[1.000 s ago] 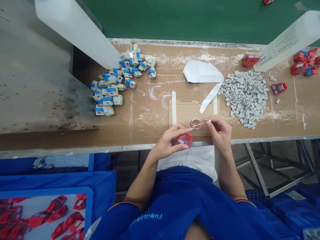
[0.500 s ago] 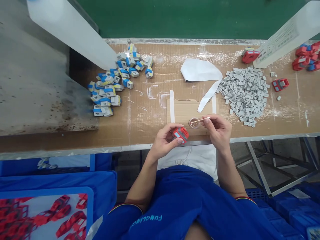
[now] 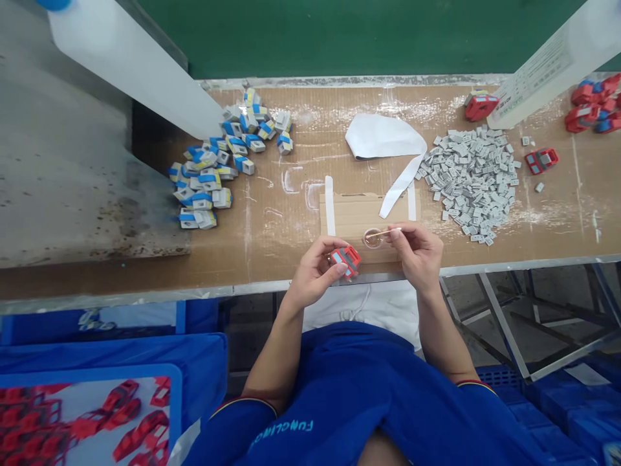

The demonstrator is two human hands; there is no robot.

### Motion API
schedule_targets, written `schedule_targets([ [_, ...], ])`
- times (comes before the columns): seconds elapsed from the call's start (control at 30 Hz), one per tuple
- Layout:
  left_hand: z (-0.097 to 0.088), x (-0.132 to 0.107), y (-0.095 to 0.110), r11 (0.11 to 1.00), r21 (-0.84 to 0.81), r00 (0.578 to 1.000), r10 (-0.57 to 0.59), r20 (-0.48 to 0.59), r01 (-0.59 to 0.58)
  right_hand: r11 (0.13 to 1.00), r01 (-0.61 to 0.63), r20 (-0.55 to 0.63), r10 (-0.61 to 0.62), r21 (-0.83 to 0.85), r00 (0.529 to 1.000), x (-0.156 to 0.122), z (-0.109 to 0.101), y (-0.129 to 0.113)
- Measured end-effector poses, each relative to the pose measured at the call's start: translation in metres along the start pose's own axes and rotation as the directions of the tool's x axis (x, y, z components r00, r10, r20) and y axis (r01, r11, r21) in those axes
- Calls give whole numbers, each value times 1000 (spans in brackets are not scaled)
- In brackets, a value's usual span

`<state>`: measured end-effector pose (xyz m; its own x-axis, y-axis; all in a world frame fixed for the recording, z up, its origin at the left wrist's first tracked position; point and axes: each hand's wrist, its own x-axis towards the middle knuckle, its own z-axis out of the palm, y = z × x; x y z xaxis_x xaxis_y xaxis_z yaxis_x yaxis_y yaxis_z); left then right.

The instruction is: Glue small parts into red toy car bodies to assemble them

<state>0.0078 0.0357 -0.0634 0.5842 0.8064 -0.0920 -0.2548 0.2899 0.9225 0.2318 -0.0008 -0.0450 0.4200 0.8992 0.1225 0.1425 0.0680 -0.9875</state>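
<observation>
My left hand [image 3: 317,270] is closed around a red toy vehicle body [image 3: 347,260] with grey and pale blue parts, held over the table's front edge. In my right hand [image 3: 421,252] a cotton swab [image 3: 383,232] is pinched between thumb and fingers. Its far end reaches into a small round clear dish [image 3: 372,239] of brownish liquid. The dish rests on a piece of cardboard [image 3: 356,217] fixed with white tape strips. Behind it lies a white strip of material [image 3: 385,137], curled over on itself.
Small grey pieces [image 3: 473,181] are heaped to the right, near another red toy vehicle [image 3: 542,160]. White, blue and yellow toy parts [image 3: 208,175] pile up at left. Tall white containers [image 3: 538,71] stand at both sides. A blue crate [image 3: 177,395] of red parts sits lower left.
The whole view has shifted slightly. Both hands keep their holds, with the swab's end still at the dish.
</observation>
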Motion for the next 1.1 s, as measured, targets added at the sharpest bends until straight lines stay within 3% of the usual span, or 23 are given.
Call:
schedule_targets([
  [0.33, -1, 6, 0, 997, 76, 999, -34, 16, 32, 1000, -23, -70, 24, 9, 997, 2, -13, 13],
  [0.5, 1, 8, 0, 995, 90, 997, -57, 47, 53, 999, 45, -66, -46, -12, 997, 2, -17, -1],
  [0.63, 2, 9, -1, 993, 115, 998, -33, 62, 26, 972, 221, 57, -217, -85, 975, -1, -19, -23],
  [0.83, 5, 11, 2, 976, 216, 998, -25, 59, 12, 878, 444, 312, -378, -177, 872, 2, -11, -44],
  [0.97, 5, 12, 3, 971, 241, 997, -24, 74, 6, 833, 502, 369, -402, -233, 838, 4, -7, -48],
  [1.1, 4, 12, 1, 974, 228, 995, -22, 96, 0, 815, 509, 380, -393, -278, 837, 3, -7, -49],
])
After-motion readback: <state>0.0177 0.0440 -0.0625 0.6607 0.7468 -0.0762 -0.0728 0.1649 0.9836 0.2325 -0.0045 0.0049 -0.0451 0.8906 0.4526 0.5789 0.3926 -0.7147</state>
